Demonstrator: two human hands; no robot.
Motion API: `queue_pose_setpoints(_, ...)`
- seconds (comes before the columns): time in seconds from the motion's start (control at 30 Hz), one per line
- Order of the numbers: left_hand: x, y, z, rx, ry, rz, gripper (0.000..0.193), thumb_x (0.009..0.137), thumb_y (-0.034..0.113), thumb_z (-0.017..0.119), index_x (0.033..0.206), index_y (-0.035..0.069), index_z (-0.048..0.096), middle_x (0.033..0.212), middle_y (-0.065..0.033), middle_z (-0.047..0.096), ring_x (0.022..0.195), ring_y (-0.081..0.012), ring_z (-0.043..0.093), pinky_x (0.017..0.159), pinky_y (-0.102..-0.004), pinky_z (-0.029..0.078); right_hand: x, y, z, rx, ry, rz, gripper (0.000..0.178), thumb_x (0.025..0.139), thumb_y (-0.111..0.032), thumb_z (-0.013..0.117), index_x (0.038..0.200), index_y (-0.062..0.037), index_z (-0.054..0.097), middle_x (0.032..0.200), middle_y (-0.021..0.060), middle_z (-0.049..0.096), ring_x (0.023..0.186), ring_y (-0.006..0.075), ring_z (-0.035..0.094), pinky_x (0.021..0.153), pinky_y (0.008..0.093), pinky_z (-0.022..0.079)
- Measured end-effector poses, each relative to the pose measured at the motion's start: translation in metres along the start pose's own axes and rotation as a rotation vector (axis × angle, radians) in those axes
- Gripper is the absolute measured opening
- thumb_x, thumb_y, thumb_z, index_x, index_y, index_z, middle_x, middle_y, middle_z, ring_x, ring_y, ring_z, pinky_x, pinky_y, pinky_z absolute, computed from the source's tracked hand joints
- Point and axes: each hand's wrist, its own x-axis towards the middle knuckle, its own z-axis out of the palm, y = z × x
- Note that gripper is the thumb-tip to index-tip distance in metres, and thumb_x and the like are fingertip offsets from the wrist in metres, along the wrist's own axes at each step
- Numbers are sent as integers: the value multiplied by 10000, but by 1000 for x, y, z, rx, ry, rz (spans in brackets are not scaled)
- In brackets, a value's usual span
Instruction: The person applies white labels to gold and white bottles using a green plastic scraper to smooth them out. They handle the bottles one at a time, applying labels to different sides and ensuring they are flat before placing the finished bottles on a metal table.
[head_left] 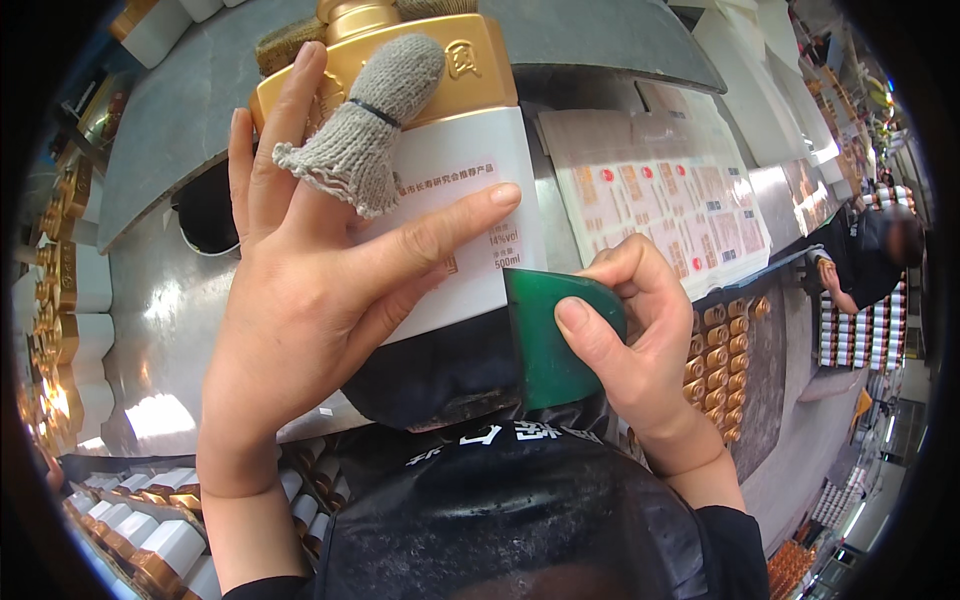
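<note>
A bottle with a white body and a gold upper part lies on the metal bench, its neck pointing away from me. Small printed lettering covers part of the white face. My left hand rests across it with fingers spread and thumb stretched over the lettering. One of its fingers wears a grey knitted finger cover, tied with a dark band. Pinched between the thumb and fingers of my right hand is a green scraper, its straight edge beside the bottle's lower right corner.
Sheets of printed labels lie right of the bottle. Brush bristles show behind it, and a dark round container sits to its left. Gold-and-white bottles line the left side; gold bottle tops stand at right. Another person is farther right.
</note>
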Motion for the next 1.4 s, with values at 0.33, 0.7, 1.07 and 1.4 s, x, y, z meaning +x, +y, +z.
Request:
queue_pose_setpoints(0.33, 0, 2, -3, 3, -14, -17, 440, 760, 166, 678, 1171, 322, 703, 1485, -182, 394, 1438, -383, 212, 1171, -488, 51, 0, 1, 0, 5, 6, 4, 193, 884, -83, 672, 927, -11, 498, 866, 77, 648, 754, 65, 605, 643, 199, 482)
queue_pose_setpoints(0.7, 0, 3, -3, -1, -8, -25, 438, 748, 159, 688, 1157, 315, 712, 1482, -180, 400, 1435, -386, 218, 1169, -489, 70, 1, 2, 0, 5, 11, 7, 194, 878, -70, 677, 919, -15, 496, 863, 70, 646, 759, 63, 601, 645, 198, 478)
queue_pose_setpoints(1.07, 1, 3, -3, 0, -24, -37, 477, 734, 149, 703, 1163, 359, 699, 1489, -168, 393, 1433, -384, 217, 1169, -495, 79, 3, 2, -2, -30, -6, -8, 194, 873, -71, 683, 921, -14, 504, 869, 67, 647, 774, 65, 603, 661, 202, 479)
queue_pose_setpoints(1.4, 2, 3, -5, 7, -37, -32, 459, 749, 175, 699, 1171, 357, 695, 1487, -167, 391, 1434, -404, 201, 1168, -512, 63, 3, 3, -1, -12, -2, 3, 188, 876, -70, 680, 913, -15, 504, 867, 63, 641, 753, 54, 587, 645, 194, 470)
